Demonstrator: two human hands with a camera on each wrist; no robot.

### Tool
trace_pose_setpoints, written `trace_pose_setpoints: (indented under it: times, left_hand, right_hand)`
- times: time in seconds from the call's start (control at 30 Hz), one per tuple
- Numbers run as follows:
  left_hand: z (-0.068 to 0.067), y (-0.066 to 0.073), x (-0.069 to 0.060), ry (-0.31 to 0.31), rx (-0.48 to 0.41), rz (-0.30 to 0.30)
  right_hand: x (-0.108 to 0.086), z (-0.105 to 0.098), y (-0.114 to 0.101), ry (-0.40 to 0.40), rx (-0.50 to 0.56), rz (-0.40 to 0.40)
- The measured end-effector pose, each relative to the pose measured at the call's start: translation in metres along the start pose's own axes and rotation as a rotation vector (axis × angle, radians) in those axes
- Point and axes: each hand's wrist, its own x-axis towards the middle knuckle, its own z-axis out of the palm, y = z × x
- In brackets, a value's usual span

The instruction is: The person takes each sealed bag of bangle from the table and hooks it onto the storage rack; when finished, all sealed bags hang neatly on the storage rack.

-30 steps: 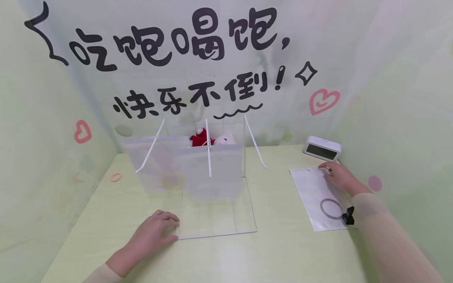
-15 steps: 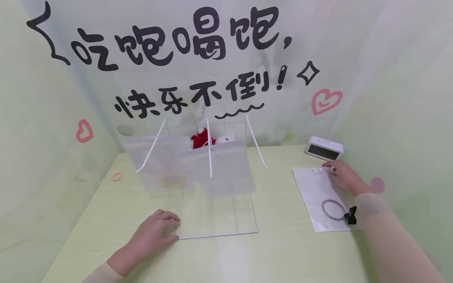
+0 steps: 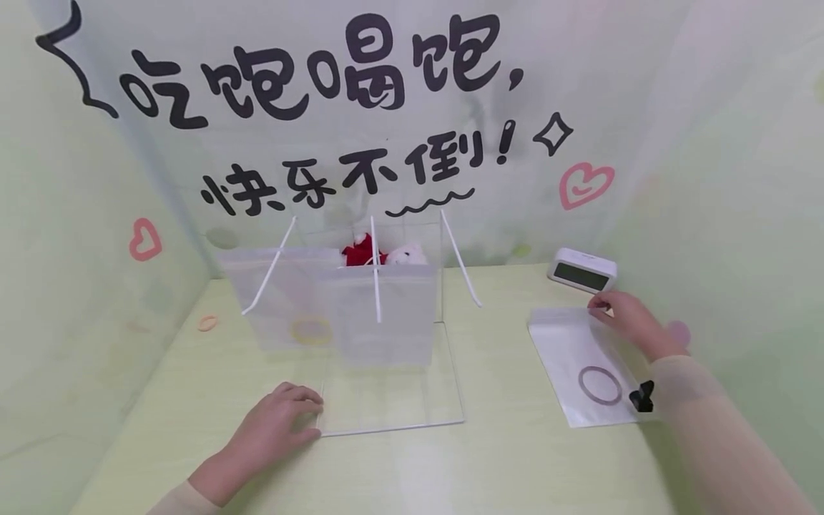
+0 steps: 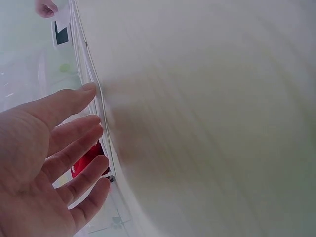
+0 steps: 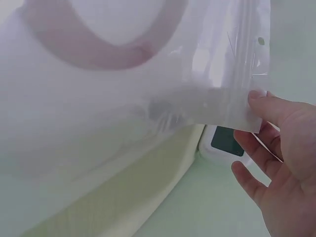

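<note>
My right hand (image 3: 634, 325) pinches the far right corner of a clear zip bag (image 3: 556, 357) by its zip edge. The right wrist view shows the thumb on top of that corner, with a greyish-pink ring (image 5: 98, 54) on or in the bag. A white wire rack (image 3: 393, 429) stands mid-table, and my left hand (image 3: 273, 433) rests at the left side of its base. In the left wrist view, the loosely bent left fingers (image 4: 79, 153) touch the wire edge. Two frosted bags (image 3: 386, 315) hang on the rack's prongs.
A white digital clock (image 3: 582, 270) stands behind the zip bag. Red and white plush toys (image 3: 362, 252) show behind the hanging bags. A small orange ring (image 3: 207, 323) lies at the far left. Printed curtains surround the table on the back and sides.
The right hand now pinches the zip bag's corner, and the bag's far edge has lifted slightly. The front hanging bag swung right, then back. My left hand has stayed at the rack's base.
</note>
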Motion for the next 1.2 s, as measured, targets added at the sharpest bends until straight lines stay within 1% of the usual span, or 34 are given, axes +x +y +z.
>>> trace_pose_setpoints:
  times: [0.1, 0.33, 0.47, 0.63, 0.73, 0.97, 1.2]
  left_hand:
    - [0.001, -0.001, -0.002, 0.002, -0.002, -0.005]
    - [0.002, -0.003, -0.002, 0.002, -0.015, 0.002]
    - [0.001, -0.003, -0.002, 0.017, -0.02, 0.01]
    - [0.001, -0.003, -0.002, 0.014, -0.013, 0.018]
    - [0.002, -0.003, -0.002, 0.008, -0.008, 0.016]
    - [0.003, -0.003, -0.001, -0.016, 0.001, 0.002]
    - [-0.001, -0.003, 0.0, -0.01, -0.003, 0.008]
  right_hand:
    - [-0.003, -0.002, -0.01, 0.018, 0.014, -0.012]
    - [-0.018, -0.007, -0.031, 0.129, 0.037, -0.024]
    - [-0.026, -0.014, -0.044, 0.147, 0.056, -0.029]
    - [-0.038, -0.024, -0.063, 0.177, 0.078, -0.044]
    - [-0.046, -0.025, -0.075, 0.199, 0.1, -0.074]
    - [-0.057, -0.026, -0.101, 0.283, 0.138, -0.191]
    - [-0.065, -0.036, -0.135, 0.337, 0.176, -0.245]
